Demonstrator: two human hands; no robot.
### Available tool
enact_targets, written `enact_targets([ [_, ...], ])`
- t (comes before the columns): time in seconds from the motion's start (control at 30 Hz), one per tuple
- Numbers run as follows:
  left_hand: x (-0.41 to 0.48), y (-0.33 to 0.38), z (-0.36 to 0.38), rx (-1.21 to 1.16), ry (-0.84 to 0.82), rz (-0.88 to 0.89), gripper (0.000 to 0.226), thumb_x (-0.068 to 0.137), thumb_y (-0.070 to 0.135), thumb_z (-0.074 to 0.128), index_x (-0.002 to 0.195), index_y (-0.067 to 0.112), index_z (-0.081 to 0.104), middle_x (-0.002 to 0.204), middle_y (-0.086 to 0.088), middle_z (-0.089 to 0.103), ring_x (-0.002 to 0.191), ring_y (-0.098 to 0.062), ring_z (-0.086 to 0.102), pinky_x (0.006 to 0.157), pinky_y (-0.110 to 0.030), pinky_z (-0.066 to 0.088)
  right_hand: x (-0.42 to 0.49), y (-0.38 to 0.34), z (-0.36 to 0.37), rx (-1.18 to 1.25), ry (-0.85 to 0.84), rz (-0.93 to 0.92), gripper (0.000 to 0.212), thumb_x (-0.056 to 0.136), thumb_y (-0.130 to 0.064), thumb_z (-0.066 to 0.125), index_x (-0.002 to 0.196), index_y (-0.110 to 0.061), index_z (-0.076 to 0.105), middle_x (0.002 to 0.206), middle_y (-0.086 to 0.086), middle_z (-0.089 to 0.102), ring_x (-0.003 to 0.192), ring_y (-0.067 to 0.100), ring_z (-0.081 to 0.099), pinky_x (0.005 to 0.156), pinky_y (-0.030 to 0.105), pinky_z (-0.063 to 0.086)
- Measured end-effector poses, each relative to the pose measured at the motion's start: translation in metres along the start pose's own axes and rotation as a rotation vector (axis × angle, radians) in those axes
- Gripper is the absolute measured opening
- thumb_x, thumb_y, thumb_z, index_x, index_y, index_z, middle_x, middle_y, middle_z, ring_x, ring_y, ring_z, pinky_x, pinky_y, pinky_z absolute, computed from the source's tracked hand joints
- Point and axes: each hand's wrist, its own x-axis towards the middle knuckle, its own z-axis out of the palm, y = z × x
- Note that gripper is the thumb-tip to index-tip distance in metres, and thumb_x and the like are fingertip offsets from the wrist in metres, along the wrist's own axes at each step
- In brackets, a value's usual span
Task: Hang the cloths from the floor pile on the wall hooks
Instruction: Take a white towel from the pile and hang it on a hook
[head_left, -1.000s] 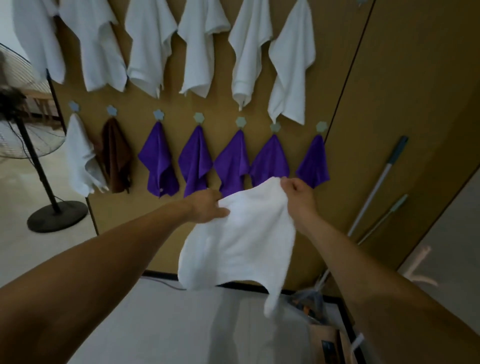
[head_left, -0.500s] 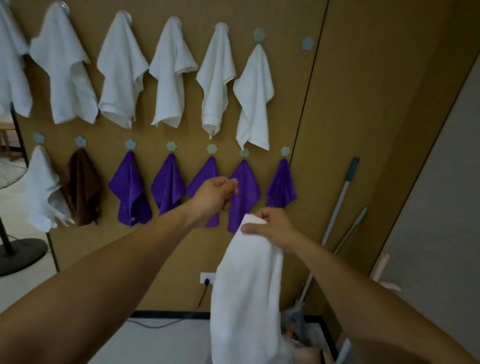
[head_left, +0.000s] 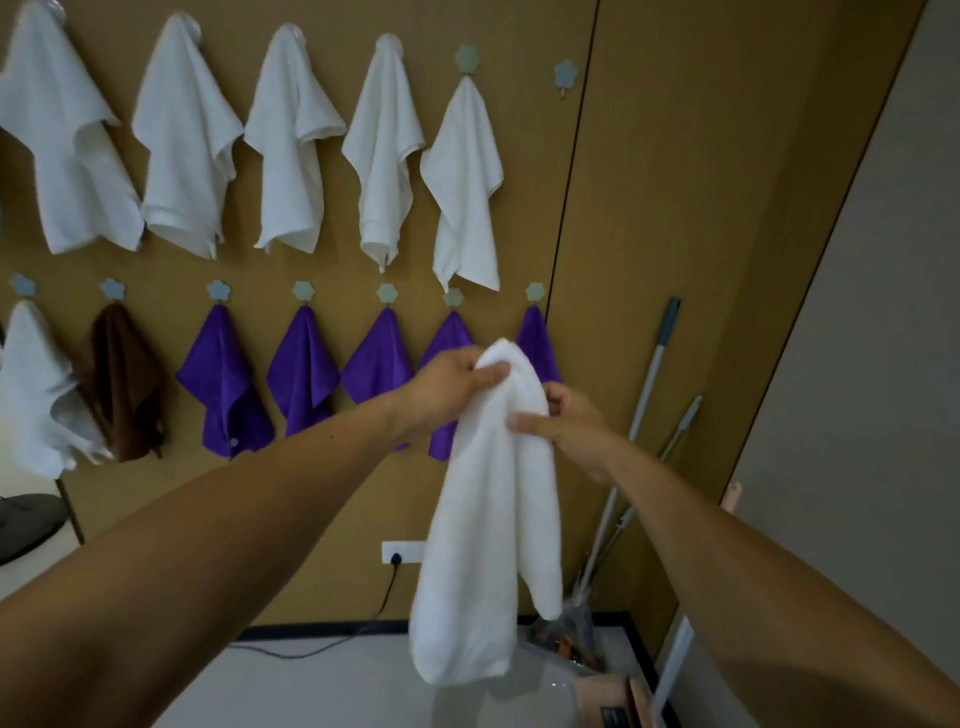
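Head view: white cloth (head_left: 488, 519), spread wide a second ago, now hangs bunched at centre frame. Fingers of the left hand (head_left: 452, 384) have regripped its top; the right hand (head_left: 566, 423) pinches just below. Probably gathered for the bare hook (head_left: 565, 74), upper right.

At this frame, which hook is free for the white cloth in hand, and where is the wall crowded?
Free: the bare hook at the top row's right end, between the last hung white cloth and the panel seam. Crowded: every other hook in view carries a cloth, the purple cloths nearly side by side. Mop handles lean right of the seam.
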Motion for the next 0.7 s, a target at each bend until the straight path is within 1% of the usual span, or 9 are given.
enact_targets([
  [0.07,0.01,0.016,-0.006,-0.05,0.062,0.019,0.026,0.091,0.032,0.062,0.108,0.012,0.064,0.102,-0.006,0.072,0.096,-0.024,0.068,0.082,-0.035,0.056,-0.004,0.015,-0.007,-0.161,-0.04,0.051,0.029,0.079,-0.001,0.073,0.107,-0.005,0.065,0.108,0.011,0.07,0.088,0.017,0.069,0.067,0.019,0.055],
  [0.13,0.016,0.03,-0.012,-0.043,0.079,0.032,0.032,0.09,0.034,0.063,0.114,0.013,0.061,0.112,-0.01,0.068,0.105,-0.027,0.065,0.091,-0.04,0.053,-0.006,0.031,-0.009,-0.27,0.073,0.095,0.032,0.083,0.003,0.063,0.116,0.002,0.061,0.115,0.018,0.066,0.099,0.026,0.065,0.077,0.028,0.055],
  [0.23,0.021,0.041,-0.022,-0.027,0.173,0.108,0.026,0.09,0.036,0.063,0.106,0.015,0.062,0.109,-0.01,0.067,0.101,-0.025,0.065,0.087,-0.038,0.054,-0.007,0.045,-0.008,-0.27,0.172,0.116,0.037,0.088,-0.004,0.054,0.125,-0.003,0.052,0.117,0.015,0.063,0.098,0.026,0.062,0.085,0.036,0.053],
  [0.3,0.022,0.044,-0.032,0.036,0.287,0.142,0.022,0.09,0.037,0.061,0.099,0.017,0.061,0.1,-0.004,0.067,0.093,-0.021,0.064,0.079,-0.033,0.053,-0.006,0.048,-0.006,-0.307,0.172,0.137,0.033,0.092,-0.013,0.052,0.124,-0.007,0.049,0.115,0.011,0.061,0.096,0.023,0.059,0.084,0.035,0.051],
  [0.4,0.02,0.035,-0.056,0.245,0.474,0.145,0.027,0.094,0.039,0.055,0.109,0.018,0.061,0.094,0.007,0.063,0.085,-0.01,0.059,0.067,-0.021,0.043,0.001,0.041,-0.012,-0.53,0.217,0.079,0.023,0.094,-0.02,0.049,0.11,-0.004,0.052,0.102,0.011,0.058,0.095,0.029,0.058,0.08,0.035,0.046],
  [0.47,0.014,0.021,-0.077,0.343,0.562,0.113,0.034,0.096,0.036,0.052,0.122,0.016,0.059,0.102,0.003,0.061,0.092,-0.015,0.057,0.073,-0.026,0.043,0.007,0.032,-0.021,-0.663,0.246,0.007,0.024,0.099,-0.024,0.045,0.106,-0.003,0.054,0.098,0.013,0.059,0.093,0.031,0.057,0.074,0.033,0.042],
  [0.57,0.002,-0.001,-0.102,0.371,0.636,0.007,0.039,0.096,0.036,0.05,0.126,0.011,0.056,0.109,-0.006,0.061,0.1,-0.025,0.058,0.082,-0.038,0.047,0.018,0.017,-0.032,-0.832,0.278,-0.009,0.032,0.103,-0.025,0.039,0.113,0.0,0.055,0.111,0.018,0.06,0.101,0.033,0.056,0.068,0.029,0.032],
  [0.63,-0.006,-0.013,-0.112,0.355,0.676,-0.025,0.038,0.096,0.036,0.049,0.124,0.011,0.056,0.106,-0.005,0.06,0.099,-0.025,0.057,0.08,-0.037,0.046,0.024,0.009,-0.036,-0.907,0.293,-0.011,0.03,0.103,-0.022,0.038,0.116,0.0,0.055,0.117,0.019,0.059,0.099,0.031,0.056,0.062,0.026,0.025],
  [0.7,-0.012,-0.021,-0.12,0.352,0.694,-0.028,0.037,0.097,0.034,0.049,0.124,0.011,0.056,0.105,-0.003,0.059,0.097,-0.022,0.056,0.077,-0.034,0.044,0.028,0.005,-0.035,-0.922,0.3,-0.025,0.029,0.104,-0.021,0.038,0.116,-0.001,0.055,0.115,0.019,0.06,0.087,0.024,0.052,0.057,0.025,0.024],
])
